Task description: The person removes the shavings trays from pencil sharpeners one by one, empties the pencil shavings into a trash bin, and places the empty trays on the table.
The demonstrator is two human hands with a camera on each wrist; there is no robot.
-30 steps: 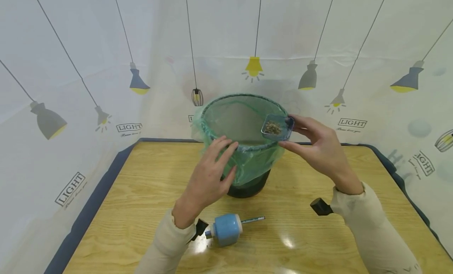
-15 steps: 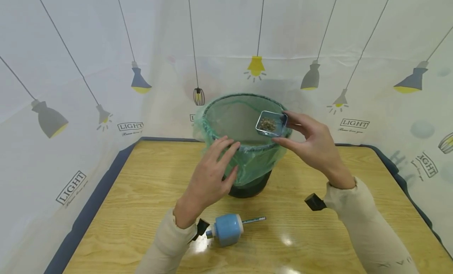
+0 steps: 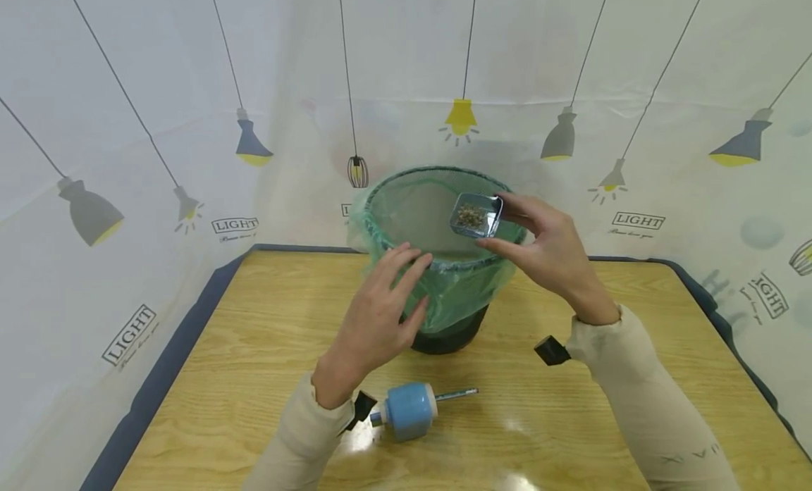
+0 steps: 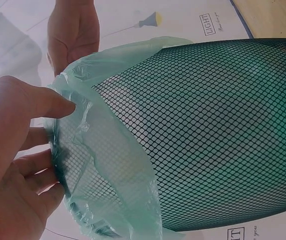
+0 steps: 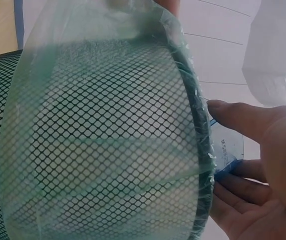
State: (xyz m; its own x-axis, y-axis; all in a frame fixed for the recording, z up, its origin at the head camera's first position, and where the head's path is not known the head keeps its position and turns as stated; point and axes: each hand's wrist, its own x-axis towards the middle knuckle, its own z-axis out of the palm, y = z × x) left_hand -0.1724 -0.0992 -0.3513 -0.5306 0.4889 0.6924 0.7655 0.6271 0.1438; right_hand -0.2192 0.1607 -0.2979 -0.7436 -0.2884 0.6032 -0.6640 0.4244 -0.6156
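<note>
A black mesh wastebasket (image 4: 208, 115) stands at the table's middle, lined with a green plastic bag (image 3: 453, 294) folded over its rim. My left hand (image 3: 377, 311) holds the near rim, with fingers over the edge and thumb (image 4: 57, 104) on the bag's outer side. In my right hand (image 3: 548, 248) is a small clear bluish box (image 3: 471, 216), pinched between thumb and fingers. Brown, crumb-like bits (image 3: 469, 216) lie in it. The box is tilted over the right part of the basket's opening. From the right wrist view, the rim hides part of the box (image 5: 228, 150).
A blue desktop pencil sharpener or similar blue barrel-shaped thing (image 3: 411, 410) lies on the wooden table (image 3: 254, 364) near my left wrist, with a pencil (image 3: 458, 394) sticking out of it. A white lamp-printed cloth (image 3: 304, 216) surrounds the table's back and sides.
My right hand has moved left with the box, from the basket's right rim to farther over the opening. The left hand stays at the rim.
</note>
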